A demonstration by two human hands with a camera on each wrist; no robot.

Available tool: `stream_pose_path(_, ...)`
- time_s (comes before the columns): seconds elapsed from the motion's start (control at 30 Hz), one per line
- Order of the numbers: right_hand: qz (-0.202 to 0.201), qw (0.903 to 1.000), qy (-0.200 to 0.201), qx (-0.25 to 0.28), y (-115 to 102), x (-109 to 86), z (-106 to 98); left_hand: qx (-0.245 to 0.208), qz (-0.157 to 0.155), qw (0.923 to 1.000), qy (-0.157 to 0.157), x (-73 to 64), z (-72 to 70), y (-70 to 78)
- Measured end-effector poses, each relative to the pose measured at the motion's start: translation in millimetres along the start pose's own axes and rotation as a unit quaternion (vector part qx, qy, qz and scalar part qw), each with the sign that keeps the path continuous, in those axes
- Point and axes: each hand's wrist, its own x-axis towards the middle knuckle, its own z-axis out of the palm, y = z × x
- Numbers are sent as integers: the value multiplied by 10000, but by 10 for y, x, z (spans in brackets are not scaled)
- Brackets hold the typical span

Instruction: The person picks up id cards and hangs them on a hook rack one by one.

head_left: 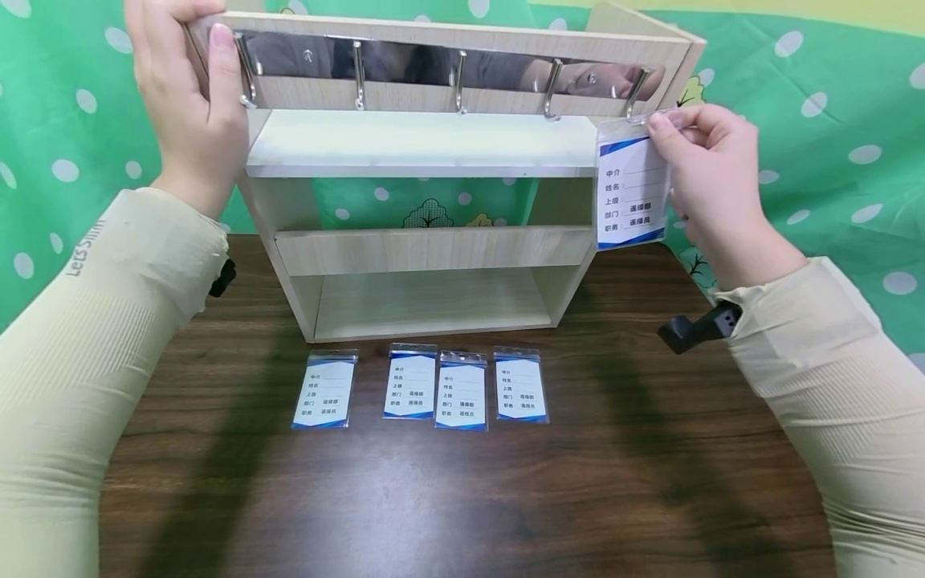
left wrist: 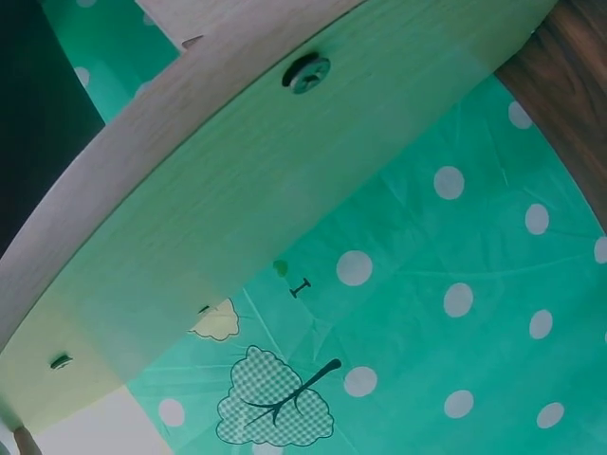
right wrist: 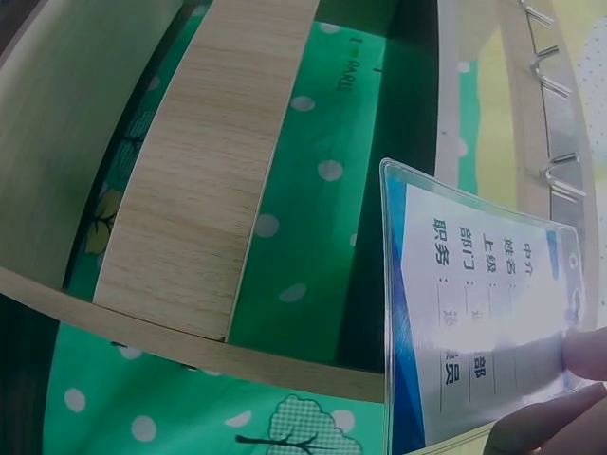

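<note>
My right hand (head_left: 711,156) pinches a clear-sleeved name badge (head_left: 632,197) by its top corner, thumb in front. The badge's top edge meets the lower end of the rightmost hook (head_left: 636,92) on the metal hook strip (head_left: 412,64). In the right wrist view the badge (right wrist: 465,303) appears sideways, with the thumb and fingertips at its slotted end. My left hand (head_left: 191,104) grips the top left corner of the wooden shelf (head_left: 433,250), its thumb in front beside the leftmost hook. That hand is out of sight in the left wrist view, where the shelf's side panel (left wrist: 285,171) shows.
Several more badges (head_left: 461,393) lie in a row on the dark wooden table (head_left: 433,498) before the shelf. The other hooks (head_left: 359,76) hold nothing. A green dotted cloth (head_left: 817,144) hangs behind the shelf. Each wrist wears a small black camera mount (head_left: 701,325).
</note>
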Motion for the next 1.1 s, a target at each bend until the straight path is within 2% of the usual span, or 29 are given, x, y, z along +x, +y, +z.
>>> stream_pose_path(0.17,30,10000,16,-77,0,23,25,75,37,10000,-27,19,-8,-42)
stream_pose_path(0.4,227,9976,110,-650,46,119,101,-84,168,9998,3,-10,13,-96)
stream_pose_path(0.57,169,9976,295,-611,104,137,88,-133,165,9998,-63,-19,42,-89)
stream_pose_path(0.73,133,9991,156,-372,128,119,97,-151,263,9995,77,-1,48,-108)
stream_pose_path(0.83,195,9995,129,-226,148,108,111,-90,225,9997,49,2,44,-104)
stream_pose_path(1.0,133,9993,193,-275,189,70,102,36,110,9999,-108,-14,38,-41)
stream_pose_path(1.1,119,9995,171,-251,206,48,82,20,84,9999,-95,-28,34,1)
